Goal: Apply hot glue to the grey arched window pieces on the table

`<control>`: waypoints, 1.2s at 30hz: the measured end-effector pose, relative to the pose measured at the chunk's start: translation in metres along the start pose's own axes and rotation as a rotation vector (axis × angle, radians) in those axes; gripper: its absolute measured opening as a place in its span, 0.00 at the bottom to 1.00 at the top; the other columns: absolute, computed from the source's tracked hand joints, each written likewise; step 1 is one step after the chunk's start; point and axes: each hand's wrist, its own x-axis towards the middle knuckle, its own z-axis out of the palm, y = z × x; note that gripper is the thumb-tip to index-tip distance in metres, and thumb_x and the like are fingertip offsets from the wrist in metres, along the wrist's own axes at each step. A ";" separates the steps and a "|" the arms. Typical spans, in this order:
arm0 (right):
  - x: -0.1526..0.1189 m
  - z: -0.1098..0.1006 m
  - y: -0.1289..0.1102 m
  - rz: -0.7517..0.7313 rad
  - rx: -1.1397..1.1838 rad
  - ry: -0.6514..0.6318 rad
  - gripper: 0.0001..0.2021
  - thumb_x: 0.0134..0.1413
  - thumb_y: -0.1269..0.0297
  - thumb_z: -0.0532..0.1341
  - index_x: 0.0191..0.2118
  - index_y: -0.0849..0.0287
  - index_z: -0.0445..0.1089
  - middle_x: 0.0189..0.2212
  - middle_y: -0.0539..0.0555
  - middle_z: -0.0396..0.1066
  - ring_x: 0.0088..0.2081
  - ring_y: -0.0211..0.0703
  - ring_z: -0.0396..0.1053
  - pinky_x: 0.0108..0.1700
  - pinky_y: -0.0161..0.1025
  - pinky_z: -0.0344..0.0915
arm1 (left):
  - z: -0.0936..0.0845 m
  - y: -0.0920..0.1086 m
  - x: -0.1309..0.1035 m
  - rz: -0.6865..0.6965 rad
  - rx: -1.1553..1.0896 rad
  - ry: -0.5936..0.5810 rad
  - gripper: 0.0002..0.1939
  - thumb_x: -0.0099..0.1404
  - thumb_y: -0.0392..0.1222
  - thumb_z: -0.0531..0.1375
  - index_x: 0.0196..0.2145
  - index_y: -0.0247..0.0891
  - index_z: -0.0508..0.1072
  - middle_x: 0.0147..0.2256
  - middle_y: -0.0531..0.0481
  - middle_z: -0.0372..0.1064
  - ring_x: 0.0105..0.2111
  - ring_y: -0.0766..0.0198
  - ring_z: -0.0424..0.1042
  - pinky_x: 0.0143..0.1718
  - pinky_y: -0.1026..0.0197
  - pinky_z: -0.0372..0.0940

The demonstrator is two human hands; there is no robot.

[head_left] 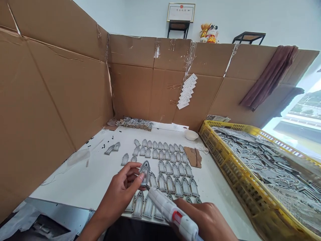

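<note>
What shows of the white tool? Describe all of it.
The white tool has a rounded, plastic-looking body with a red section towards the rear and a short, dark, narrow tip. A pale bluish part at its back runs out of the picture. Gripped in the right hand, it slants up and leftward above the table. Its tip is at the lower end of the arched piece; whether they touch is unclear.

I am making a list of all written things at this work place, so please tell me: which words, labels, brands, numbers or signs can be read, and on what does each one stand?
No text can be read with certainty.
Framed certificate on the wall: a line of characters, too blurred.
White slips on the cardboard wall: print too small.
Papers behind the yellow crate: too blurred.
</note>
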 end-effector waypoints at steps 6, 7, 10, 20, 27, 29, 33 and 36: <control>0.003 0.002 0.002 -0.023 -0.020 0.006 0.03 0.64 0.63 0.63 0.38 0.51 0.68 0.19 0.42 0.65 0.18 0.36 0.52 0.25 0.41 0.38 | 0.000 -0.002 0.000 -0.013 -0.040 -0.020 0.25 0.70 0.63 0.72 0.51 0.42 0.77 0.41 0.49 0.76 0.41 0.55 0.79 0.41 0.51 0.86; 0.003 0.002 0.001 -0.023 -0.023 0.010 0.02 0.64 0.63 0.63 0.38 0.51 0.69 0.19 0.42 0.65 0.18 0.36 0.53 0.25 0.41 0.39 | 0.000 -0.002 0.000 -0.014 -0.046 -0.022 0.25 0.70 0.63 0.72 0.51 0.42 0.77 0.41 0.49 0.76 0.41 0.55 0.79 0.41 0.52 0.86; 0.004 0.001 -0.002 -0.012 -0.037 0.016 0.02 0.64 0.62 0.63 0.38 0.51 0.69 0.20 0.43 0.67 0.18 0.37 0.57 0.26 0.41 0.40 | 0.000 -0.003 0.000 -0.019 -0.058 -0.022 0.25 0.69 0.62 0.72 0.52 0.42 0.77 0.42 0.49 0.77 0.40 0.55 0.79 0.40 0.52 0.85; 0.007 0.000 -0.009 0.020 -0.087 0.020 0.09 0.64 0.59 0.64 0.35 0.50 0.63 0.18 0.42 0.65 0.17 0.37 0.57 0.26 0.42 0.38 | 0.001 -0.001 -0.001 -0.022 -0.034 -0.008 0.25 0.68 0.62 0.73 0.51 0.42 0.78 0.40 0.49 0.78 0.39 0.56 0.79 0.38 0.56 0.84; 0.006 0.002 -0.009 0.018 -0.156 0.059 0.10 0.64 0.58 0.64 0.35 0.50 0.63 0.19 0.43 0.66 0.18 0.37 0.59 0.27 0.43 0.38 | 0.000 -0.001 -0.001 -0.023 -0.029 -0.007 0.25 0.68 0.62 0.73 0.51 0.42 0.78 0.41 0.49 0.78 0.39 0.56 0.79 0.39 0.54 0.85; 0.006 0.003 -0.008 0.013 -0.165 0.052 0.09 0.64 0.59 0.64 0.35 0.50 0.62 0.19 0.43 0.66 0.18 0.37 0.58 0.27 0.43 0.38 | 0.000 -0.002 -0.001 -0.022 -0.031 -0.008 0.25 0.68 0.62 0.73 0.51 0.42 0.77 0.41 0.49 0.77 0.40 0.56 0.79 0.39 0.54 0.85; 0.006 0.005 -0.004 -0.013 -0.177 0.037 0.09 0.62 0.60 0.64 0.35 0.50 0.61 0.19 0.43 0.67 0.18 0.37 0.59 0.27 0.43 0.38 | 0.001 -0.002 0.000 -0.020 -0.025 -0.011 0.24 0.69 0.62 0.72 0.51 0.42 0.77 0.41 0.48 0.78 0.40 0.56 0.79 0.39 0.55 0.85; 0.006 0.007 -0.002 -0.029 -0.191 0.043 0.08 0.59 0.62 0.64 0.35 0.50 0.62 0.19 0.43 0.67 0.17 0.37 0.59 0.26 0.42 0.37 | 0.001 -0.001 0.000 -0.023 -0.012 -0.009 0.25 0.69 0.61 0.72 0.51 0.42 0.77 0.41 0.48 0.78 0.40 0.55 0.79 0.39 0.54 0.85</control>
